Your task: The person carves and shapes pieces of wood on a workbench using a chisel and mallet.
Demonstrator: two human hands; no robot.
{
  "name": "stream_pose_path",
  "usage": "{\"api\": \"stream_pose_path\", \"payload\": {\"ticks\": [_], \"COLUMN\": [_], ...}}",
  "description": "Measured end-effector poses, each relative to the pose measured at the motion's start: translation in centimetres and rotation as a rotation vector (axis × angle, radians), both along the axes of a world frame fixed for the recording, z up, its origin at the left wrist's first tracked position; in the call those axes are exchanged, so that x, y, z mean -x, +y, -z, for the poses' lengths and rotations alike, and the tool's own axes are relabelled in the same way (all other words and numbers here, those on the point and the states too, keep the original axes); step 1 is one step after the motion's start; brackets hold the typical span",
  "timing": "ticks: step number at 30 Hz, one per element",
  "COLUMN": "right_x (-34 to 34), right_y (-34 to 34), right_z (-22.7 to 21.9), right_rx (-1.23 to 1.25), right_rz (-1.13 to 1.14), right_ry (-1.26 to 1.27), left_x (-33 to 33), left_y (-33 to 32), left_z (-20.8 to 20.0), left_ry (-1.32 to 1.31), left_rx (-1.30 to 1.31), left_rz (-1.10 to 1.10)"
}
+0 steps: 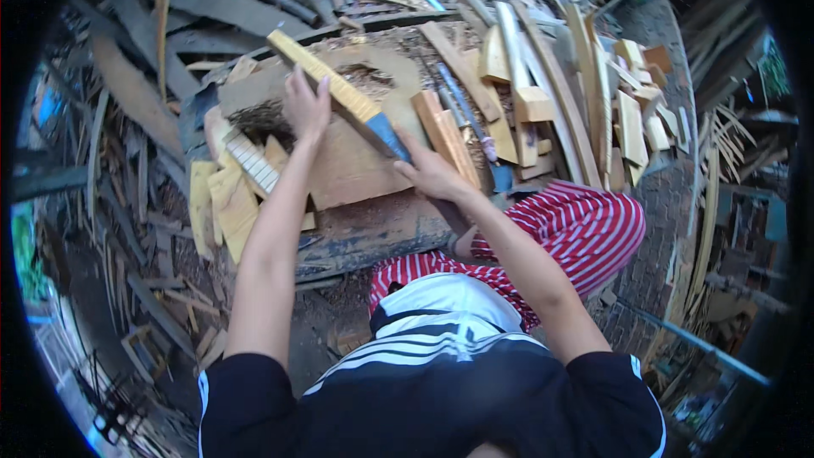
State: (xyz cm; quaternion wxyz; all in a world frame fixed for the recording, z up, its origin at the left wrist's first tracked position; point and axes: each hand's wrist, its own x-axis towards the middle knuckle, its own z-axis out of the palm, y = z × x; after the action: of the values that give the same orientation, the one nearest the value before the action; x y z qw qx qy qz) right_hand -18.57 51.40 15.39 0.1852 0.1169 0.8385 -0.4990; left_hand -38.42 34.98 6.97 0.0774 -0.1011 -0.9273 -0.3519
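A long yellowish wooden strip (326, 79) with a darker side lies slanted in front of me. Around its lower part is a blue section (389, 134), whose kind I cannot make out. My right hand (432, 174) is closed on this blue section, its thumb out to the left. Along the strip's left edge, my left hand (307, 110) has fingers stretched and apart, the tips against the dark side. Below the right hand a dark length runs toward my bare foot (464, 243). Beneath both hands lies a broad, worn wooden board (360, 165) with a ragged hollow.
Right of the board lie a reddish wooden block (445, 140), a narrow tool with a blue blade (502, 176) and several wooden offcuts (632, 127). Pale wood pieces (231, 203) lie at left. Scrap planks (140, 85) pile up behind and leftward; my striped-trousered knee (593, 225) is near right.
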Motion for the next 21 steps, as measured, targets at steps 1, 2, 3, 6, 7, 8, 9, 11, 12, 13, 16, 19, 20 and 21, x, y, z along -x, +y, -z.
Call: {"api": "stream_pose_path", "payload": {"ticks": [1,2,3,6,7,8,9,11,12,13,16,19,20,21], "right_x": [0.3,0.3,-0.7,-4.9,-5.6,-5.6,-5.7,-5.6,-5.5,-5.1,-5.6,-7.3,-7.2,-6.8], "right_y": [-0.2,0.0,0.5,1.2,1.1,1.4,1.7,1.5,1.3,1.5,1.7,1.8,1.8,1.9], "right_z": [-1.4,-3.6,-2.6,0.7,0.6,0.8,1.0,-0.4,-1.0,-1.3,-1.9,-2.9,-2.8,-2.7], "right_rx": [-0.014,0.075,0.007,-0.221,-0.380,-0.370,-0.420,-0.500,-0.488,-0.503,-0.527,-0.555,-0.548,-0.568], "right_rz": [0.036,0.101,0.058,-0.016,-0.030,-0.040,-0.039,-0.036,-0.041,-0.066,-0.134,-0.175,-0.187,-0.180], "right_ry": [-0.016,-0.114,-0.058,0.097,0.189,0.178,0.202,0.208,0.192,0.170,0.154,0.060,0.058,0.077], "left_x": [0.8,0.7,0.9,1.4,1.0,1.2,1.9,2.6,2.8,3.1,2.8,3.8,4.1,5.0], "left_y": [0.4,1.9,2.4,2.2,1.9,1.8,1.9,1.6,1.2,1.2,1.1,-0.1,-0.7,-1.1], "left_z": [0.8,-0.5,-0.3,1.0,1.3,1.6,1.8,1.9,2.4,2.6,2.9,1.6,0.6,-0.5], "left_ry": [-0.006,-0.101,-0.113,-0.084,-0.049,-0.063,0.071,0.189,0.192,0.194,0.197,0.185,0.162,0.205], "left_rx": [0.017,0.100,0.138,0.223,0.275,0.284,0.314,0.383,0.342,0.295,0.291,0.336,0.342,0.475], "left_rz": [-0.061,-0.125,-0.107,-0.089,-0.067,-0.075,-0.036,0.045,0.082,0.094,0.084,0.157,0.268,0.305]}}
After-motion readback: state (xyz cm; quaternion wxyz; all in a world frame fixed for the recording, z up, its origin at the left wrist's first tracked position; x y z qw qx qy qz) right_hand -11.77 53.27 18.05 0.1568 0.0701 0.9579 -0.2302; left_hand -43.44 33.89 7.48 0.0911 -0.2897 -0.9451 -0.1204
